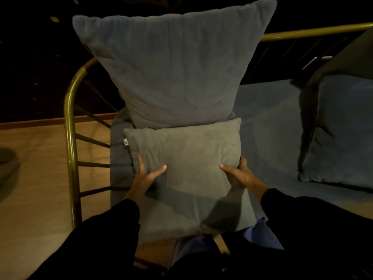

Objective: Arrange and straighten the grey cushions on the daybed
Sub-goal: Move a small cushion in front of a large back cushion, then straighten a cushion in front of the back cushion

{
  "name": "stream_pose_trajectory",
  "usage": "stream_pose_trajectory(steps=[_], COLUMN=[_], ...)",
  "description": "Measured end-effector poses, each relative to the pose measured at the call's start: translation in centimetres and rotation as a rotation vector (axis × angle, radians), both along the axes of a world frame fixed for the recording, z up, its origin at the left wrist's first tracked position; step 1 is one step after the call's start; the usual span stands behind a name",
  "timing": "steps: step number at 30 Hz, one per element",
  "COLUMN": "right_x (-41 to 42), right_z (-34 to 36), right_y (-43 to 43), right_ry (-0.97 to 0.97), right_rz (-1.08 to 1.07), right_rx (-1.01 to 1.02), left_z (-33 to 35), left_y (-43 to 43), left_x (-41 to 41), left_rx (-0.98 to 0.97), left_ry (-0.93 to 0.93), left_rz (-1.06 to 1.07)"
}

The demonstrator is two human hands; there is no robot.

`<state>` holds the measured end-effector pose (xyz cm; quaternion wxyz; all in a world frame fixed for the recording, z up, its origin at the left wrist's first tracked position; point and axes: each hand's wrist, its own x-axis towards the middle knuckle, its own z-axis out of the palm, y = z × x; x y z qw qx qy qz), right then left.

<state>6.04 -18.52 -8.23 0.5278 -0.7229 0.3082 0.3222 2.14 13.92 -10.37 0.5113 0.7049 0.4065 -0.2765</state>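
Both hands — left hand [145, 176], right hand [237, 174] — grip the small grey cushion [187, 174] by its sides, squaring it against the large upright cushion [171, 71] on the daybed [268, 122].

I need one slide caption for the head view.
Both hands hold a small grey cushion before a large one on the daybed.

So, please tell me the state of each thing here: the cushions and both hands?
Small grey cushion: held at both sides, in front of the large one.
Large grey cushion: upright, at the brass rail.
Cushion at right: leaning, untouched.
Left hand: gripping the small cushion.
Right hand: gripping the small cushion.
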Motion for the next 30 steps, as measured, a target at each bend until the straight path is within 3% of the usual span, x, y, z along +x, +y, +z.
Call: stream_pose_trajectory(steps=[5,10,15,23,30], right_x=[0.1,3.0,8.6,13.9,14.8], right_z=[-0.2,2.0,5.3,10.0,11.9], right_y=[2.5,0.2,-10.0,-35.5,-54.5], right_ry=[-0.017,0.024,-0.071,-0.204,-0.188], right_rz=[0.421,0.613,0.605,0.478,0.202], right_rx=[-0.390,-0.240,-0.259,-0.434,-0.642], left_z=[4.9,7.3,8.7,12.2,13.2], left_y=[-5.4,-16.0,-27.8,-48.4,-61.0], left_x=[2.2,5.3,8.7,15.8,19.1], left_rx=[0.431,0.563,0.331,0.162,0.083], left_ry=[0.089,0.107,-0.174,-0.163,-0.179], left_rz=[-0.217,-0.490,-0.724,-0.744,-0.710])
